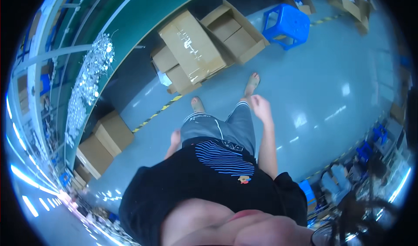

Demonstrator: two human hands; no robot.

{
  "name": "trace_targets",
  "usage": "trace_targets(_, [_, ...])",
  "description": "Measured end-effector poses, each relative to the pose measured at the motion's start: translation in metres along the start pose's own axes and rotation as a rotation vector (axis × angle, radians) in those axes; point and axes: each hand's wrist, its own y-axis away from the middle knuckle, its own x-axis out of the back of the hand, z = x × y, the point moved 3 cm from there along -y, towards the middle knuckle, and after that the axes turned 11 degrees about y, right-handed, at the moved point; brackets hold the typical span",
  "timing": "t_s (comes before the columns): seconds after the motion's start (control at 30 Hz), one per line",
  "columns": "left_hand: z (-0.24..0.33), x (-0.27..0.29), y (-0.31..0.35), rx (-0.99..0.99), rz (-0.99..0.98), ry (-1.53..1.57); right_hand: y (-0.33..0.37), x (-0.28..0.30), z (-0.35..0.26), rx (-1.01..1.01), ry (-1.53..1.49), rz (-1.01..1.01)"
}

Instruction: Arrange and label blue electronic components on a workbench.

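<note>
Nearest to me, at the bottom of the frame, I see the black shirt [196, 189] with thin blue stripes on the chest, and below it the grey shorts [226, 130] in the middle of the frame.

The right hand [260, 107] hangs just right of the shorts, at the centre of the frame. Its grip is loosely curled, the fingers bent inward, and I see nothing held in it. The left hand [175, 138] is just left of the shorts, mostly hidden behind the body; I cannot tell how open its grip is or whether it has something.

A little further, two bare feet [251, 84] stand on the shiny grey floor [313, 93], apart from each other. A yellow and black striped line [156, 113] runs on the floor left of the feet.

Just above the feet, in the upper middle of the frame, lies a pile of cardboard boxes [191, 50]; one is taped shut, the one to its right is open. This pile is the thing nearest to the hands, but neither hand touches it. More boxes [104, 143] stand at the left.

Further, at the upper right, there is a blue plastic stool [286, 25]. At the upper left, a long green desk [143, 24] carries a heap of small shiny metal parts [89, 80].
</note>
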Motion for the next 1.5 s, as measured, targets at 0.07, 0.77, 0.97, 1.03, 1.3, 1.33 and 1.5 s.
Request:
trace_targets(0.07, [0.186, -0.003, 0.008, -0.275, 0.188, 0.246, -0.022, 0.010, 0.043, -0.041, -0.056, -0.003])
trace_targets(0.77, [0.703, -0.081, -0.126, -0.039, 0.470, 0.825, -0.217, 0.309, 0.195, -0.078, 0.353, -0.339])
trace_targets(0.97, [0.659, -0.086, -0.167, 0.301, 0.819, 0.785, -0.287, 0.358, 0.173, -0.004, 0.100, -0.437])
trace_targets(1.03, [0.618, -0.093, -0.157, 0.453, 0.952, 0.739, -0.311, 0.367, 0.168, -0.059, 0.012, -0.409])
trace_targets(1.3, [0.714, -0.169, -0.171, -0.212, 0.639, 0.659, -0.382, 0.211, 0.070, 0.726, -0.042, -0.766])
trace_targets(1.33, [0.693, -0.176, -0.188, -0.180, 0.645, 0.655, -0.386, 0.170, 0.047, 0.678, -0.136, -0.900])
trace_targets(1.5, [0.651, -0.132, -0.285, 0.300, 0.513, 1.038, -0.439, 0.050, 0.021, -0.140, -0.117, -0.656])
